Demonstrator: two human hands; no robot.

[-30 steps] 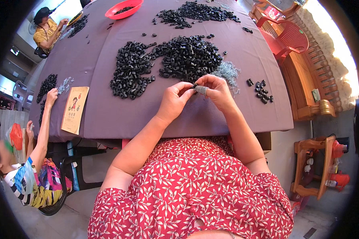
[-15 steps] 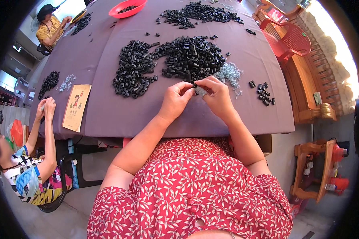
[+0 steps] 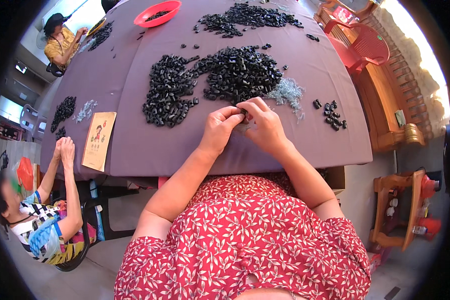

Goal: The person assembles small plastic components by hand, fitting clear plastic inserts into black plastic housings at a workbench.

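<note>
Close together over the table's near part, my left hand (image 3: 220,129) and my right hand (image 3: 262,125) pinch a small black plastic piece (image 3: 244,116) between their fingertips. The fingers cover most of it. Something grey, like a wrap, shows at a finger of my right hand. Just beyond my hands lies a large pile of small black plastic pieces (image 3: 242,72), joined on its left by another pile (image 3: 167,90). A heap of thin silvery springs (image 3: 287,94) sits beyond my right hand. To the right of it lie several loose black pieces (image 3: 331,116).
A purple-grey cloth covers the table (image 3: 170,147). A booklet (image 3: 99,142) lies left, near a co-worker's raised hands (image 3: 65,148). A red basin (image 3: 157,14) and more black pieces (image 3: 250,20) lie farther back. Another person (image 3: 60,42) sits far left. A red chair (image 3: 360,45) stands right.
My right hand's fingers have closed in over the left fingertips, hiding more of the black piece. The co-worker's hands at left have lowered a little. The whole view has shifted slightly.
</note>
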